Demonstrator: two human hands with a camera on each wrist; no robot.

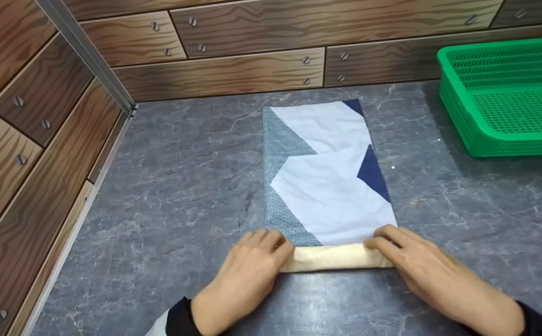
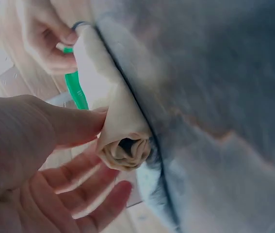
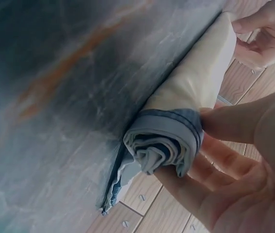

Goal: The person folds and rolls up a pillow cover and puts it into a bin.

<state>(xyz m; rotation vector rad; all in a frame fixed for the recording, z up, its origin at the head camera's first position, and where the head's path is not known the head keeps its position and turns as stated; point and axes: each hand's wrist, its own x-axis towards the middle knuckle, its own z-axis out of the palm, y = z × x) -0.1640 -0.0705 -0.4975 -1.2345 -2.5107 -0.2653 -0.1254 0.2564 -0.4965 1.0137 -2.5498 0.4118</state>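
A patterned cloth [image 1: 331, 196] in white, grey-blue and navy lies lengthwise on the dark marbled table. Its near end is wound into a cream roll [image 1: 331, 258]. At the roll's left end my left hand [image 1: 247, 270] holds it between thumb and fingers. My right hand [image 1: 427, 266] pinches the other end, thumb on the near side. In the left wrist view, the thumb presses the roll [image 2: 125, 116] beside its spiral opening. Layered spiral edges of the roll [image 3: 164, 141] show in the right wrist view, with fingers curled behind.
A green perforated basket [image 1: 481, 135] stands on the table [image 1: 182, 186] at the right. Wood-patterned panels [image 1: 252, 70] rise along the back and left, joined by a metal corner strip [image 1: 89, 51].
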